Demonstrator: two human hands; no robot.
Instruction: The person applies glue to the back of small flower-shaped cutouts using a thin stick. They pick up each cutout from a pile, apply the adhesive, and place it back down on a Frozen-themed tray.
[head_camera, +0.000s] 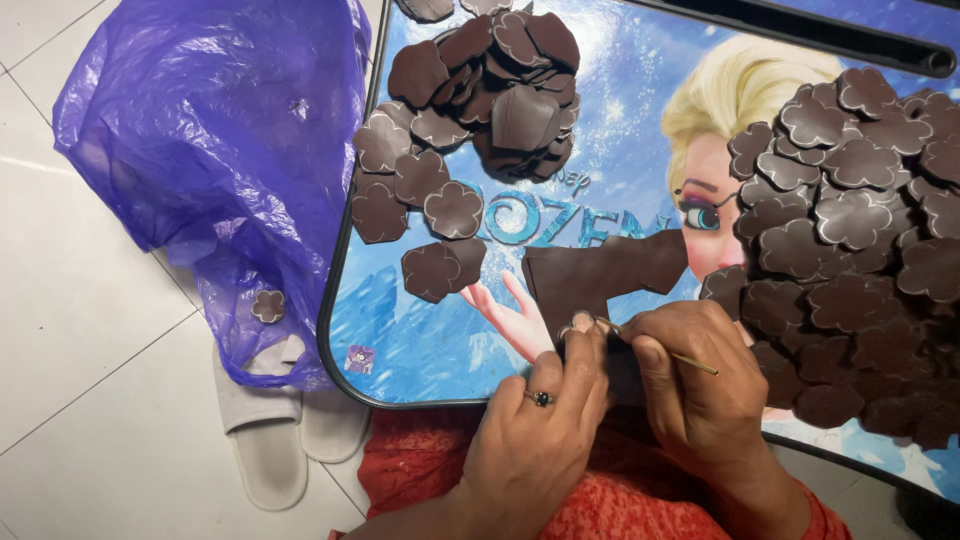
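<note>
My left hand (535, 435), with a dark-stoned ring on one finger, pinches a small brown flower-shaped cutout (582, 322) at the near edge of a blue picture-printed table (420, 340). My right hand (700, 385) holds a thin wooden stick (665, 350) whose tip meets that cutout. Just beyond my fingers lies a larger brown foam sheet piece (600, 272). Piles of brown flower cutouts sit at the far middle (500, 90) and on the right (850, 230).
A crumpled purple plastic bag (215, 150) lies on the white tiled floor left of the table, one cutout (268, 305) resting on it. White slippers (270, 440) are below the bag. Red fabric (430, 475) covers my lap.
</note>
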